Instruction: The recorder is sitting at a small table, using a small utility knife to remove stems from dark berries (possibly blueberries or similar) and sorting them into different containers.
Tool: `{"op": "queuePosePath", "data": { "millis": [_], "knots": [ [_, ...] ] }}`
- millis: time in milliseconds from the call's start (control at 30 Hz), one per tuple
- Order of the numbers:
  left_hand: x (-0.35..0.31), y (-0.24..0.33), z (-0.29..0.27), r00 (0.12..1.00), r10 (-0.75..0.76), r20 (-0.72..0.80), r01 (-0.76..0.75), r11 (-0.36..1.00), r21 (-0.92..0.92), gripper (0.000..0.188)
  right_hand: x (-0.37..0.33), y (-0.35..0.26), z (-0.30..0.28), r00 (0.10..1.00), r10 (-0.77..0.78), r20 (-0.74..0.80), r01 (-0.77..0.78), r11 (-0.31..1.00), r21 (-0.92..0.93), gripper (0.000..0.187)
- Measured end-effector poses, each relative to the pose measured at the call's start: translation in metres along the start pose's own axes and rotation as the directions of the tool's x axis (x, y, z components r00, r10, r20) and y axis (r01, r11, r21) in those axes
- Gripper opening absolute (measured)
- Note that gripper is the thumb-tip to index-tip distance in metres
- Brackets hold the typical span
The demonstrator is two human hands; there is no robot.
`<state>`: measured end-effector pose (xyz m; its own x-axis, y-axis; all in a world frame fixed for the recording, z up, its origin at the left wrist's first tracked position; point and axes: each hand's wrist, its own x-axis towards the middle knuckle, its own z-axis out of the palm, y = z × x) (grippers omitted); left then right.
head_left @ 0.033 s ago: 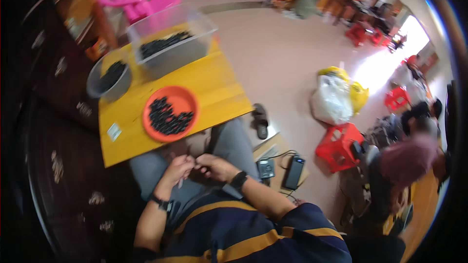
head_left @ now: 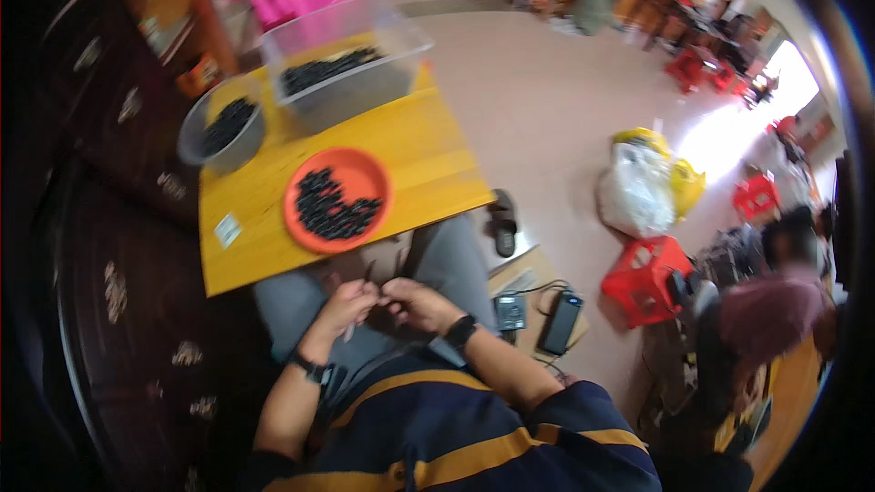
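Note:
My left hand [head_left: 351, 302] and my right hand [head_left: 416, 304] meet above my lap, just short of the table's near edge. Both are closed, fingertips almost touching. A thin dark sliver pokes up by the left fingers, and something slim and pale shows below them. The right fingers are pinched, and what lies in them is too small to make out. Beyond the hands, on the yellow table [head_left: 437, 164], an orange round tray [head_left: 383, 180] holds many small black pieces [head_left: 333, 210], with a bare patch toward its upper right.
A clear rectangular bin [head_left: 337, 107] and a round clear tub [head_left: 239, 157] hold more black pieces. A small packet [head_left: 227, 230] lies at the table's left. To my right are a power bank [head_left: 561, 322], a slipper [head_left: 504, 223], a red stool [head_left: 643, 282] and a seated person [head_left: 770, 314].
The whole view has shifted, so the table and tray sit further right in the picture. My hands stay together; the dark sliver above the left fingers now shows more plainly.

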<state>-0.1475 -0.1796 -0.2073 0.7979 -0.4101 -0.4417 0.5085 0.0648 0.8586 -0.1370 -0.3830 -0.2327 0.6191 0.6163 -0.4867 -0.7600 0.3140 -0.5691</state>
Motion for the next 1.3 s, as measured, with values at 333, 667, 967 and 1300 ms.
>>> {"op": "queuePosePath", "data": {
  "millis": [333,667,967,1300],
  "knots": [
    [-0.021,-0.008,0.017,0.829,0.545,-0.123,-0.329,0.654,0.681,0.029,-0.027,-0.02,0.005,0.973,0.007,0.233,-0.101,0.912,0.397,0.019],
    [-0.041,0.053,0.052,0.833,0.54,-0.12,-0.276,0.594,0.756,0.039,-0.043,-0.027,0.018,0.966,0.014,0.258,-0.133,0.882,0.451,0.013],
    [-0.042,0.057,0.059,0.856,0.512,-0.071,-0.192,0.441,0.877,0.044,-0.042,-0.025,0.014,0.981,0.043,0.19,-0.117,0.911,0.396,0.006],
    [-0.042,0.051,0.059,0.825,0.559,-0.078,-0.235,0.467,0.853,0.044,-0.039,-0.022,0.013,0.98,0.041,0.195,-0.118,0.908,0.403,0.01]
  ]
}}
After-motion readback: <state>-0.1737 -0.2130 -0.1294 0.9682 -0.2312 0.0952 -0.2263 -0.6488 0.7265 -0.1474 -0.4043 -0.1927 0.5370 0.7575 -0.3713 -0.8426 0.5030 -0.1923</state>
